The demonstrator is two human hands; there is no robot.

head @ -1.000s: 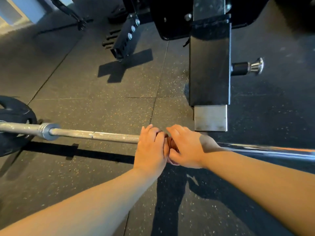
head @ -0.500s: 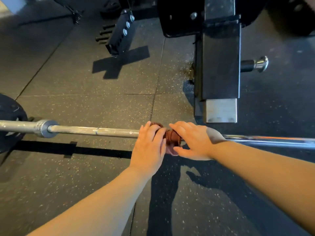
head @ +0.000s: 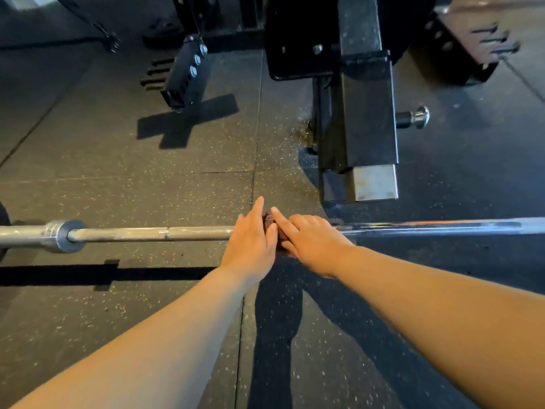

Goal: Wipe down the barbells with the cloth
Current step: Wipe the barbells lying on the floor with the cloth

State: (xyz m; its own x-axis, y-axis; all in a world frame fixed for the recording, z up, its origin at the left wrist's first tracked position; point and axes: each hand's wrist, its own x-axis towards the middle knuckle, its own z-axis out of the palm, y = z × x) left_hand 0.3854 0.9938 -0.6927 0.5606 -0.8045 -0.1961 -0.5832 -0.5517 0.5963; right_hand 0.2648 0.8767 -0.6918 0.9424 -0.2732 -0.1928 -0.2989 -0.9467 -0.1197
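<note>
Head view, setting: a dark rubber gym floor with pale speckles [head: 118, 178], seen from above along two bare forearms.
Barbell: a long silver steel barbell [head: 147, 234] runs level across the frame. Its shaft is knurled on the left and glossy and reflective on the right. Its shadow falls on the floor nearer the viewer.
Collar: a stepped silver steel collar [head: 63, 236] sits on the barbell at far left, well apart from both hands.
Cloth: a small reddish-brown cloth [head: 269, 222] lies on the shaft at mid-frame, between the two hands. Only a sliver shows above the bar and a scrap below it; the rest is hidden.
Left hand: the left hand [head: 250, 243] lies palm down over the shaft, fingers nearly straight and pointing forward, its inner edge touching the cloth. It clasps nothing visible.
Right hand: the right hand [head: 314, 240] lies just beside the left. Its index finger is straight, the other fingers are curled over the cloth and the thumb is beneath, holding the cloth against the bar.
Rack: a black square steel rack upright [head: 365, 113] stands beyond the barbell, with a bare grey metal end at its foot.
Pin: a chrome-headed pin [head: 418, 116] projects from the upright's right side.
</note>
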